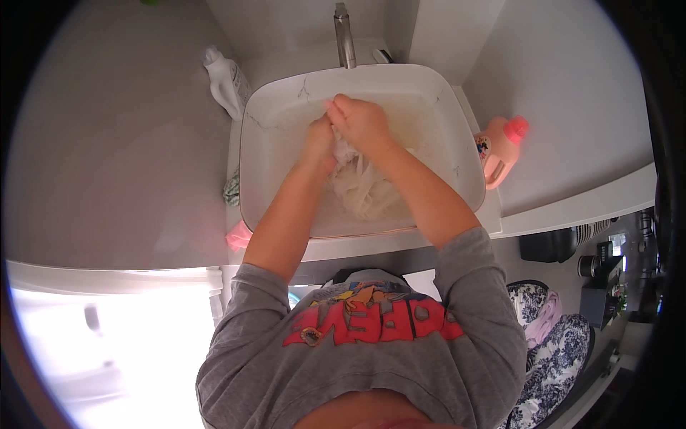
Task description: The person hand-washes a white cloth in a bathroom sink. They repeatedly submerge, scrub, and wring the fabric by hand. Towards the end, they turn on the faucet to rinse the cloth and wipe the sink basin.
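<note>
A wet white cloth [364, 187] lies partly in the cloudy water of a white, marble-veined sink [279, 96]. Both my hands are closed on its upper part, close together over the middle of the basin. My left hand [320, 141] grips the cloth from the left side. Pressed up against it, my right hand [361, 127] is curled round the cloth, its fingers partly hidden. Below my hands the rest of the cloth hangs down and spreads in folds toward the near right of the basin.
A metal faucet [344, 39] stands behind the sink. To the left is a white bottle [226, 82], to the right a pink jug [502, 150] with a red cap. A patterned cloth [231, 189] and a pink item [239, 235] lie along the left counter edge.
</note>
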